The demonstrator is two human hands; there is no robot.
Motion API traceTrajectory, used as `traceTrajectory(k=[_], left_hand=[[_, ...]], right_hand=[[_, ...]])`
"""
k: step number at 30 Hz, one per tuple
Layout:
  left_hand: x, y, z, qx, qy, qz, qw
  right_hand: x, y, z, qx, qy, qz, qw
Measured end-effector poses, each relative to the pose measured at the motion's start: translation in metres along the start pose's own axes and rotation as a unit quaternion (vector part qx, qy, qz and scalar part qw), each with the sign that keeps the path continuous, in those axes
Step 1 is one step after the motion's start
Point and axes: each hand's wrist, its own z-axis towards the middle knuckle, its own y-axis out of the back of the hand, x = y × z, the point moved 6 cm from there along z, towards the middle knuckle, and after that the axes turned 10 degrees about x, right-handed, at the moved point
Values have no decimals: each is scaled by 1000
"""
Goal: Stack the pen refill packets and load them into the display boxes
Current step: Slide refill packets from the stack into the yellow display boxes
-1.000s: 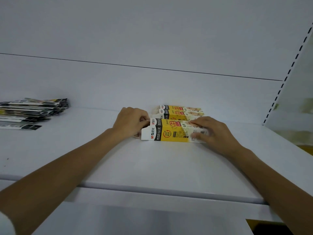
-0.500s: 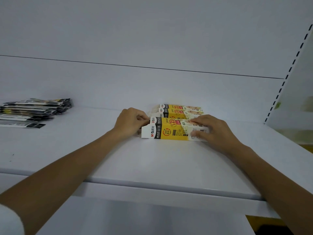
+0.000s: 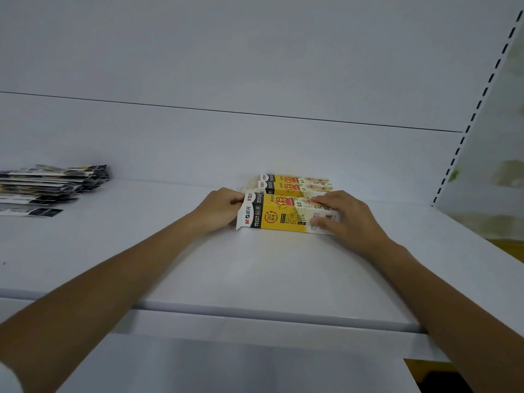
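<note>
Three yellow, black and white display boxes lie in a row on the white shelf [image 3: 255, 273]. The nearest box [image 3: 279, 218] lies on its side with a white flap open at its left end. My left hand [image 3: 219, 208] is curled at that open left end, its fingers at the flap. My right hand [image 3: 344, 215] grips the box's right end, thumb on the front face, fingers over the top. Two more boxes [image 3: 292, 182] sit right behind it against the back wall. A stack of black and white pen refill packets [image 3: 48, 185] lies at the far left.
The shelf's front lip [image 3: 269, 313] runs across below my forearms. A slotted upright [image 3: 476, 109] bounds the shelf on the right. Bare shelf lies between the packet stack and the boxes.
Both hands stay on the nearest box and have hardly moved. The view has shifted a little; the packet stack has not moved.
</note>
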Motion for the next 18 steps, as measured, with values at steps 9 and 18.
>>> traceTrajectory(k=[9, 18], left_hand=[[12, 9, -9, -97, 32, 33, 994], [-14, -12, -26, 16, -9, -79, 997]], right_hand=[[-8, -1, 0, -12, -14, -8, 1000], [-7, -6, 1, -6, -44, -40, 998]])
